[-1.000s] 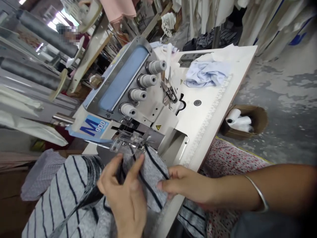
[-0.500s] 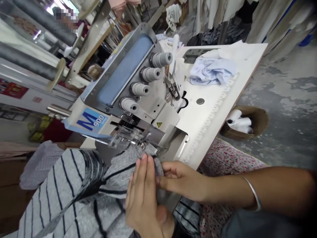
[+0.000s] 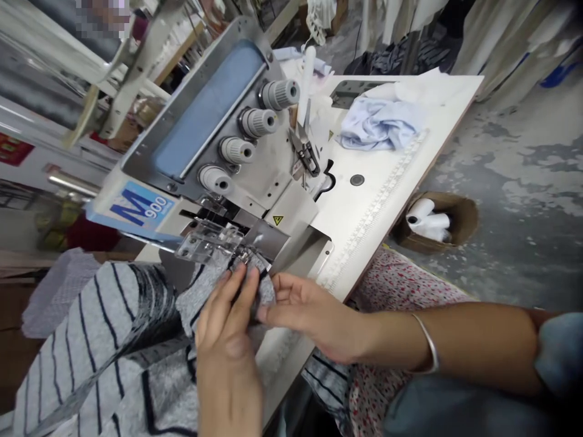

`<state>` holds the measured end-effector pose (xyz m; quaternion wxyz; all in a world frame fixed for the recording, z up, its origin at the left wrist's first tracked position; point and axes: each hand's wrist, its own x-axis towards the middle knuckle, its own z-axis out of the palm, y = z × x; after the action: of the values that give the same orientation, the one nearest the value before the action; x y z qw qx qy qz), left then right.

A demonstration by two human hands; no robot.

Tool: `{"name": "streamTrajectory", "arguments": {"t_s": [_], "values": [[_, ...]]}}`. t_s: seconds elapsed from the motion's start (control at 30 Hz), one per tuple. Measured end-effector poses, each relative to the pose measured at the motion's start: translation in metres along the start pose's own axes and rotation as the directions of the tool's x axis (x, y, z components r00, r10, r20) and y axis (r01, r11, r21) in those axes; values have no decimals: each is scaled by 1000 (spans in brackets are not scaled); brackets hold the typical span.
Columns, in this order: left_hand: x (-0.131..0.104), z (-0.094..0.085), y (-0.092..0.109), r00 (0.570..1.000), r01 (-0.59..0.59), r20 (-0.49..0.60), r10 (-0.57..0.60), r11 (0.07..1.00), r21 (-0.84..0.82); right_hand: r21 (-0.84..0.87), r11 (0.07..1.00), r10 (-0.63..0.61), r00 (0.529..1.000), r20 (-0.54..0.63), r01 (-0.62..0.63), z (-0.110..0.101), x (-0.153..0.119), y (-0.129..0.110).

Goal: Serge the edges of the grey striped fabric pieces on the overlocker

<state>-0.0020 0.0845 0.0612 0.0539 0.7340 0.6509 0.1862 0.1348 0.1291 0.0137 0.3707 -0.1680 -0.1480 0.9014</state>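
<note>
A grey knit fabric (image 3: 194,300) with dark stripes runs under the clear guard and presser foot (image 3: 243,255) of a sewing machine (image 3: 204,121) marked M900. My left hand (image 3: 230,334) lies on top of this fabric, fingers stretched out and slightly apart, their tips close to the presser foot. At the fabric's right edge, my right hand (image 3: 314,312) pinches it between thumb and bent fingers. The needle area is partly hidden by the guard and my left fingertips.
A thick stack of striped fabric (image 3: 91,328) lies to the left. On the white machine table (image 3: 346,230) are thread snips (image 3: 305,149) and a crumpled light blue cloth (image 3: 378,124). A box (image 3: 462,230) holding white thread cones (image 3: 428,221) stands on the floor at right.
The striped fabric under my hands has gone further in toward the presser foot, and both hands have followed it. My left fingers have spread apart. The whole view has shifted slightly.
</note>
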Motion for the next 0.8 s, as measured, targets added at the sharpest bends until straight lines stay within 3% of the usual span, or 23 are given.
{"name": "streamTrajectory", "arguments": {"t_s": [0.13,0.23,0.37,0.47,0.6,0.7,0.8], "values": [[3,-4,-20,993,-116,22,115,993,23,-109,993,51,999,3,-51,-4,-5,-15],[-1,0,-15,994,-102,-26,104,993,58,-239,965,133,988,74,-112,-12,-6,-22],[-5,3,3,998,-60,-12,61,994,88,-432,901,82,965,250,35,-22,-11,-20],[-2,1,5,995,-101,-6,102,992,71,-508,856,18,978,208,92,-27,-14,-21],[4,-4,-12,995,-95,-31,95,995,16,-523,843,-25,981,192,124,-28,-6,-27],[3,-6,-20,992,-17,-122,20,999,29,-502,860,12,980,200,92,-27,2,-31],[-13,2,-2,969,69,-245,-33,988,139,-486,874,112,966,232,15,-30,-3,-33]]}}
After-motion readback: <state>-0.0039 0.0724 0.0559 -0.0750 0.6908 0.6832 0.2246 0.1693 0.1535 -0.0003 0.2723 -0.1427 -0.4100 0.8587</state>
